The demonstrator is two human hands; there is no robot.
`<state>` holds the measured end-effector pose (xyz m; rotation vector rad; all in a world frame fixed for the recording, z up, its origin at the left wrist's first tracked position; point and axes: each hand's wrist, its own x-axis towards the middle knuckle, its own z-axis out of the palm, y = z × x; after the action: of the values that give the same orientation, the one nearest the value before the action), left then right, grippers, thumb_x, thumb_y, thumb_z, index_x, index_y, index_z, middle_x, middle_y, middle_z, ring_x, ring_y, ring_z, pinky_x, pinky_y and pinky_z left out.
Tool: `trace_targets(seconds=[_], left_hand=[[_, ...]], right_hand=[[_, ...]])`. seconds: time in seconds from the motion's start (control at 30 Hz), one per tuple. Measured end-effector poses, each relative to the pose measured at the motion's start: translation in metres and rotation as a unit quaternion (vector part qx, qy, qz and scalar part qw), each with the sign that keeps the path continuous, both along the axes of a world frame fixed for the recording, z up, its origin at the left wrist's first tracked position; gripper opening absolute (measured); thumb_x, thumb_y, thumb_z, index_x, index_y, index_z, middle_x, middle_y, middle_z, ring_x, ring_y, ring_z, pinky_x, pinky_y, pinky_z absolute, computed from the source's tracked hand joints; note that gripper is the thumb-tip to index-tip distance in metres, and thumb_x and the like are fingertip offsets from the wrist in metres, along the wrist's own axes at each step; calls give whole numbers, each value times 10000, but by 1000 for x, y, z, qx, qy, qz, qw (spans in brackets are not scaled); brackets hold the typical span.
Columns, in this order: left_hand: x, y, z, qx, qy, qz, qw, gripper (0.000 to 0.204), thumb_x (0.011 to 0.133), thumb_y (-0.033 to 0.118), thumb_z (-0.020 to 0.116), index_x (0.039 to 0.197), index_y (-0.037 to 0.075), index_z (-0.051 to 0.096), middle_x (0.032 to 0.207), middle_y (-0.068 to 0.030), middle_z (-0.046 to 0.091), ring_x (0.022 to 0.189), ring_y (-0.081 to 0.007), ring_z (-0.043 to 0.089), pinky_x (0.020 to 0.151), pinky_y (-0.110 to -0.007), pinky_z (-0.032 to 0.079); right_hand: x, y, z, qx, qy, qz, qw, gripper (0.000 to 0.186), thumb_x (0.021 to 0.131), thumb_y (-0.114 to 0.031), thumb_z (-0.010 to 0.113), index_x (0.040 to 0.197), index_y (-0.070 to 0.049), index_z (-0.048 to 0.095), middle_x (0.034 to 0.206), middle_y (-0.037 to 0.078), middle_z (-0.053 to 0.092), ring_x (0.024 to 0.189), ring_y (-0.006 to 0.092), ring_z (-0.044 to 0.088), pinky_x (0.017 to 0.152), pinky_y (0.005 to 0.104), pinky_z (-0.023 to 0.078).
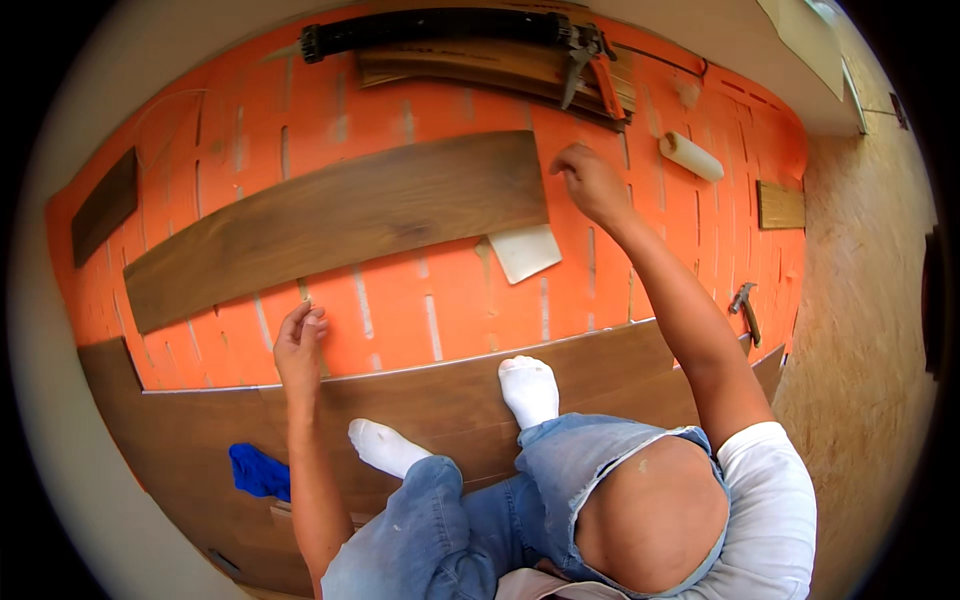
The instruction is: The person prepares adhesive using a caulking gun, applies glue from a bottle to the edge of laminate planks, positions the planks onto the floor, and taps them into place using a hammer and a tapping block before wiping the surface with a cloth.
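Observation:
A long brown wood-look plank [340, 220] lies at a slant on the orange slotted underlayment. My left hand [299, 338] is just below the plank's near edge, fingers loosely bent and slightly apart, with nothing visible in them. Beyond the plank's right end, my right hand [592, 184] hovers close to its corner; the fingers are curled but parted from the thumb and hold nothing I can see. A white flat pad or block [526, 252] pokes out from under the plank near its right end.
Laid brown flooring [450, 400] runs under my white-socked feet, with a blue cloth [260, 471] on it. Farther out are a caulking gun [450, 32], stacked planks [470, 72], a white roll [691, 157], short plank pieces [105, 208] and a hammer [745, 308]. Pale walls border the floor.

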<state>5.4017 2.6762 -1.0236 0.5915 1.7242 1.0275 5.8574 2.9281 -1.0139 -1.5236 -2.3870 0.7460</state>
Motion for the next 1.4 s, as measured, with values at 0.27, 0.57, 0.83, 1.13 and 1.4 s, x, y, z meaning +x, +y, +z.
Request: trace_targets(seconds=[0.27, 0.57, 0.83, 1.13, 1.4], left_hand=[[-5, -3, -15, 5, -1, 11, 1000, 360, 1019, 149, 635, 1306, -64, 596, 1081, -88, 705, 959, -124, 666, 858, -259, 556], [-18, 21, -8, 4, -80, 149, 986, 486, 976, 196, 696, 1325, -98, 527, 1042, -114, 692, 878, -146, 676, 788, -273, 562], [-34, 36, -8, 10, -118, 258, 959, 439, 987, 231, 692, 1259, -78, 538, 1095, -116, 653, 942, -186, 664, 818, -317, 574], [-41, 21, -14, 194, -287, 362, 865, 342, 969, 121, 697, 1247, 4, 536, 1255, -108, 635, 1192, -227, 568, 1096, -397, 427], [-34, -15, 5, 207, -267, 356, 871, 390, 942, 81, 718, 1276, -4, 537, 1265, -114, 643, 1199, -216, 586, 1103, -380, 426]], right_hand=[[28, -24, -29, 108, -137, -55, 983, 360, 892, -118, 693, 1242, -35, 681, 1054, 174, 673, 1077, 344, 615, 900, 445, 518], [4, -4, -33, -291, 285, -267, 873, 409, 1068, -311, 498, 1266, 10, 657, 982, 37, 690, 866, 142, 628, 815, 327, 514], [-19, -22, -5, -285, 265, -338, 857, 411, 1062, -470, 485, 1120, -108, 671, 896, -38, 617, 802, 101, 559, 742, 288, 454], [-5, -73, 11, -220, 285, -365, 858, 538, 1085, -507, 415, 1175, -37, 661, 1076, 47, 650, 982, 144, 585, 881, 320, 451], [19, -126, -5, -288, 271, -360, 845, 611, 1092, -522, 389, 1308, 2, 616, 1303, 78, 634, 1177, 177, 580, 1028, 334, 437]])
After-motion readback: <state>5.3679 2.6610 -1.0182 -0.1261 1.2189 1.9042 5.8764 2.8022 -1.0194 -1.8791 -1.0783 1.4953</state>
